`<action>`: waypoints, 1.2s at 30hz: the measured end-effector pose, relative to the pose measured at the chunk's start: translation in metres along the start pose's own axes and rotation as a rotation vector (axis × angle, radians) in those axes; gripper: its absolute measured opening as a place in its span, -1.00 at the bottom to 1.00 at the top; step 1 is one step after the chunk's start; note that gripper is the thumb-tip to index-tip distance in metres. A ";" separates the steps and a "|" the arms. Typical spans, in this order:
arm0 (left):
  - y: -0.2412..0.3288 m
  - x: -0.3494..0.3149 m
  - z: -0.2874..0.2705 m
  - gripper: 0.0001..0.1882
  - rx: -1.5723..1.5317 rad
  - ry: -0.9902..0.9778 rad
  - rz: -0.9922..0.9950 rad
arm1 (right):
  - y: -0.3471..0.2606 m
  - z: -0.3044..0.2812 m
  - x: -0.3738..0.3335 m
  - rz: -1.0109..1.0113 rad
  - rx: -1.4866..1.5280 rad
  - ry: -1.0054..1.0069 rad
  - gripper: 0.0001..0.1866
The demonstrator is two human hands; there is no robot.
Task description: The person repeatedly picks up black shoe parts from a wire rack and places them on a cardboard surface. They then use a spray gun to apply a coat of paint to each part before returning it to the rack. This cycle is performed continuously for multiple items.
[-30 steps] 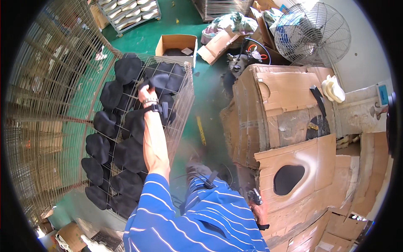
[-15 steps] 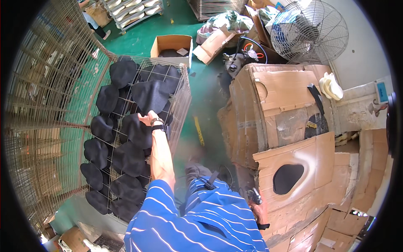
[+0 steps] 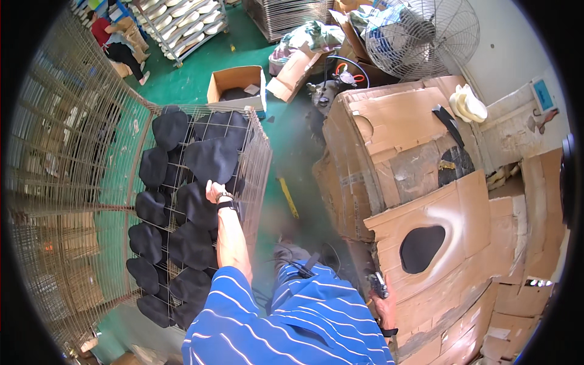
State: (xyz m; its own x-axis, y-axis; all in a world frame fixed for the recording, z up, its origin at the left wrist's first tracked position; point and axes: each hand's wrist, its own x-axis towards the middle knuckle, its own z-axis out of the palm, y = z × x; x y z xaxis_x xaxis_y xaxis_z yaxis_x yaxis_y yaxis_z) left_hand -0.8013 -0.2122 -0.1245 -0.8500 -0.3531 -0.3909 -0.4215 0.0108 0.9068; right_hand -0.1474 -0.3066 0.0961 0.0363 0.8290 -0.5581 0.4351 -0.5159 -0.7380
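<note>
My left hand (image 3: 214, 191) reaches over a wire rack. Its fingers are closed at the lower edge of a soft black pad (image 3: 212, 159), which looks flat and felt-like. Several similar rounded black pads, such as one pad (image 3: 190, 242), lie in rows on the wire rack (image 3: 258, 158). At my right side, my right hand (image 3: 385, 307) is wrapped round a small metal spray gun (image 3: 378, 285), partly hidden by my body and the hand. Beside it, another black pad (image 3: 423, 249) lies flat on a cardboard sheet (image 3: 462, 213) with whitish marks around the pad.
Cardboard boxes (image 3: 401, 128) form a stand on the right, with cream-coloured shoe-last-like shapes (image 3: 467, 103) on top. Behind are a large wire fan (image 3: 423, 33), a metal pot with a hose (image 3: 322, 92) and an open carton (image 3: 236, 79). A person (image 3: 118, 45) stands far left.
My left hand's fingers have curled closed at the pad's edge. The view has shifted, bringing more of the far person and shelf trolley in. My right hand shows more of the spray gun.
</note>
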 end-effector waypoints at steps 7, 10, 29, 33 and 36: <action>-0.002 -0.025 -0.008 -0.51 -0.177 -0.230 -0.117 | 0.015 -0.005 -0.013 -0.018 -0.005 0.033 -0.10; -0.005 -0.023 -0.010 -0.48 -0.072 -0.246 -0.022 | 0.021 -0.008 -0.014 0.038 0.060 0.010 -0.10; 0.057 0.039 -0.129 -0.53 1.148 0.143 0.736 | -0.053 0.028 0.029 -0.055 -0.252 -0.172 -0.19; 0.064 0.025 -0.132 -0.37 1.096 0.110 0.865 | -0.057 0.039 0.034 -0.125 -0.279 -0.147 -0.21; 0.069 0.013 -0.132 -0.50 1.038 0.013 1.107 | -0.080 0.050 0.026 -0.027 -0.187 -0.178 -0.21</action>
State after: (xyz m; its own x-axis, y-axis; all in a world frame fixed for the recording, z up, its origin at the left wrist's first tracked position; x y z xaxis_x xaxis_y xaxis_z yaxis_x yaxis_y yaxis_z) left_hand -0.8002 -0.3396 -0.0459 -0.8777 0.2669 0.3980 0.3743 0.9004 0.2218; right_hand -0.2261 -0.2542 0.1217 -0.1295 0.7822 -0.6094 0.5929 -0.4315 -0.6799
